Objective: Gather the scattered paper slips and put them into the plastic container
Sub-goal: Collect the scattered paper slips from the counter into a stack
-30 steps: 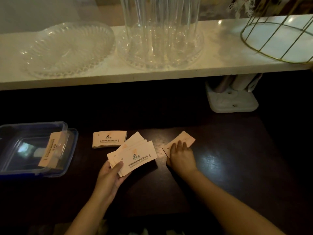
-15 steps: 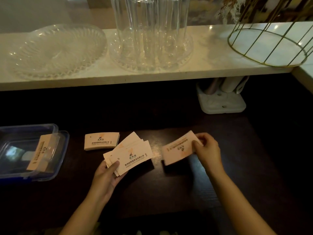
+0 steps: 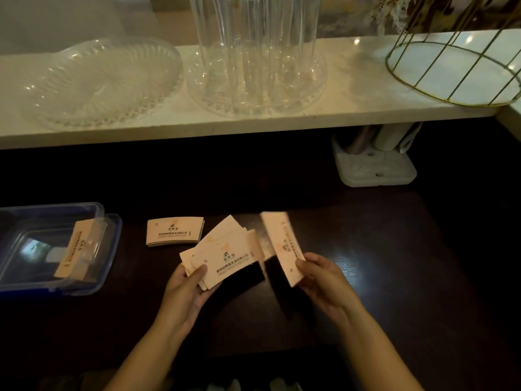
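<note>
While both forearms reached in from the near edge of the dark, glossy wood-grain worktop (image 3: pixel 394 277), the left hand (image 3: pixel 184 289) was clenched on a fanned bundle of paper slips (image 3: pixel 222 255), thumb pressed across the top slip, and the right hand (image 3: pixel 321 277) pinched a single slip (image 3: pixel 282 244) by its near end. That single slip stood almost on edge, its long axis running away from the person, just to the right of the fan and not yet touching it; judged from this, the coming move was to lay it over leftward onto the fan, so the right hand would do the travelling. The slips were thin, pale peach rectangles of card-like paper with small dark printing and a little logo. Just beyond the left hand, a squared-up stack of slips (image 3: pixel 174 231) lay flat on the worktop, its long axis running left to right. Further left, nearer the left hand than the right, sat the plastic container (image 3: pixel 112 244), a shallow clear box with a blue rim, with another batch of slips (image 3: pixel 74 249) already in it, lying lengthwise front to back. Behind everything, a pale stone-like shelf (image 3: pixel 352 88) carried a cut-pattern clear dish (image 3: pixel 98 83), a tall fluted clear vessel (image 3: pixel 253 52) on a matching plate, and a gold wire basket (image 3: pixel 451 71); a white plastic holder (image 3: pixel 375 167) sat in the shadow below the shelf.
</note>
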